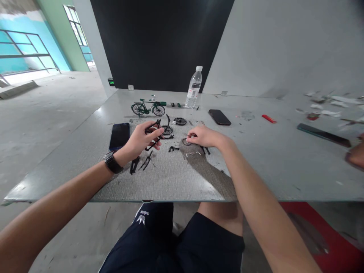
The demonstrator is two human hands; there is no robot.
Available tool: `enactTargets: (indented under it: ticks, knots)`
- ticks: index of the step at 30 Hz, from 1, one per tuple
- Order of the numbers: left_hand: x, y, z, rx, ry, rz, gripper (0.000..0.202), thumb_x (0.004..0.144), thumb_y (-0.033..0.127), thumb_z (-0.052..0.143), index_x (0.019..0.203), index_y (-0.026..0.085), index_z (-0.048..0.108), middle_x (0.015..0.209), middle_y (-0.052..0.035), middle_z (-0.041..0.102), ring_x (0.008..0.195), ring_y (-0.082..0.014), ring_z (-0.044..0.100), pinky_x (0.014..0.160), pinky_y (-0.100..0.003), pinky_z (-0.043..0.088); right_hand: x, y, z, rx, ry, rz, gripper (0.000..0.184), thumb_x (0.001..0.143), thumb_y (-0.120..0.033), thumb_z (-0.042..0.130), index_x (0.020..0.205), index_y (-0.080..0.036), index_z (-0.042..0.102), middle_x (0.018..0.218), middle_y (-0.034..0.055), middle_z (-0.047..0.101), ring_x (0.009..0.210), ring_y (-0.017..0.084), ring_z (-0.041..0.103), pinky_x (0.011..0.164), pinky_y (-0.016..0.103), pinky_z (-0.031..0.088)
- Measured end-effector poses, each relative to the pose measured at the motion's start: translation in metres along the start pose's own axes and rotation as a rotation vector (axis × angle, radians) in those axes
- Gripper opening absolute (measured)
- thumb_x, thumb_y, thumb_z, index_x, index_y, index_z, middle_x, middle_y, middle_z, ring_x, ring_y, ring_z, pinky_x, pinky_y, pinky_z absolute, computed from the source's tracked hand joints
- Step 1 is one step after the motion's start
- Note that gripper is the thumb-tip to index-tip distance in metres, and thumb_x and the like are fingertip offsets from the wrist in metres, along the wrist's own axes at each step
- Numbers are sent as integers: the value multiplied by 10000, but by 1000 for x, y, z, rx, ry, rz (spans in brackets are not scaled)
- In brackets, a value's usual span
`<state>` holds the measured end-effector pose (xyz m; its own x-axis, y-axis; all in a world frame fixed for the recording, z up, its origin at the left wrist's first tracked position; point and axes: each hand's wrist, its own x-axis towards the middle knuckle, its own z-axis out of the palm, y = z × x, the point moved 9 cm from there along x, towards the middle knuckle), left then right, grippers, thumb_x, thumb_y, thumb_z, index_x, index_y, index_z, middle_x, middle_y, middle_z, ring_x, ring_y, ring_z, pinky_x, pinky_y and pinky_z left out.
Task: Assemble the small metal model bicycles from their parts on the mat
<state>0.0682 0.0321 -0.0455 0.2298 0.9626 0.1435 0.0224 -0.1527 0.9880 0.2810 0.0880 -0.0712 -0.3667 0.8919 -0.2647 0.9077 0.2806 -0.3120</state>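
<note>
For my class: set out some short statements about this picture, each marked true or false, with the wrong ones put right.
1. The left hand holds a black frame part. True.
2. The right hand is gripping the water bottle. False: the bottle stands upright on the table, beyond the hand.
3. A green model bicycle stands on the table. True.
4. The small red object lies between the two hands. False: it lies to the right of both.
5. A phone lies to the left of the left hand. True.
</note>
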Motion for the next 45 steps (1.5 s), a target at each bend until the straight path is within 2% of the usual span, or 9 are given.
enactTargets:
  ticks: [4, 16, 24, 27, 30, 33, 37, 41, 45]
  knots:
    - [0, 0, -1, -2, -2, 5, 229, 892, 351, 717, 922, 162, 592, 806, -31, 604, 595, -119, 641, 503, -232, 573, 0, -1, 1, -11, -13, -9, 315, 978, -457, 520, 812, -214, 632, 717, 41, 599, 575, 145, 438, 581, 345, 293]
    - [2, -2, -2, -13, 1, 10, 236, 893, 354, 719, 929, 159, 592, 822, -30, 606, 591, -117, 641, 497, -233, 571, -2, -3, -1, -21, -1, -22, 354, 978, -467, 540, 730, -216, 576, 642, 12, 518, 553, 139, 393, 576, 347, 265]
    - [2, -2, -4, 8, 11, 43, 281, 887, 405, 723, 915, 171, 570, 811, -26, 600, 598, -116, 646, 505, -226, 569, -3, -4, -3, -24, 7, -38, 338, 977, -476, 536, 777, -215, 615, 703, 31, 576, 590, 151, 438, 593, 343, 281]
    - [2, 2, -9, -17, 64, 79, 272, 897, 401, 712, 908, 177, 559, 808, -29, 610, 591, -112, 638, 505, -229, 568, -6, -16, -9, 29, 89, -62, 330, 989, -534, 503, 967, -229, 626, 739, 33, 595, 604, 163, 465, 609, 336, 296]
    - [2, 6, -15, -56, 125, 123, 263, 897, 388, 713, 899, 182, 549, 804, -23, 610, 599, -113, 640, 509, -232, 572, -9, -42, -7, 89, 126, -163, 355, 1038, -536, 386, 1146, -250, 565, 740, 25, 585, 606, 174, 468, 623, 333, 308]
    - [2, 7, -18, -56, 157, 126, 258, 901, 380, 706, 896, 180, 544, 801, -26, 619, 603, -113, 645, 514, -231, 573, -12, -72, -3, 41, 184, -330, 246, 1058, -364, 364, 1012, -236, 569, 860, 59, 615, 716, 185, 504, 679, 331, 330]
    - [3, 5, -16, -56, 141, 119, 273, 898, 390, 707, 883, 185, 528, 794, -25, 621, 608, -108, 644, 522, -222, 571, -13, -85, 3, -47, 231, -372, 200, 1031, -297, 426, 986, -220, 605, 1038, 97, 637, 852, 206, 549, 709, 324, 344]
    - [4, 4, -14, -59, 127, 120, 265, 899, 389, 702, 884, 185, 534, 784, -19, 602, 603, -107, 642, 521, -221, 571, -17, -89, 5, -71, 212, -377, 241, 1032, -253, 392, 1156, -229, 597, 995, 92, 665, 790, 198, 562, 649, 313, 323]
    - [4, 4, -14, -66, 137, 98, 234, 894, 355, 702, 880, 177, 551, 795, -26, 607, 590, -110, 642, 504, -224, 569, -16, -91, 9, -84, 180, -384, 210, 1039, -299, 417, 1096, -224, 605, 950, 81, 660, 725, 178, 538, 625, 310, 315]
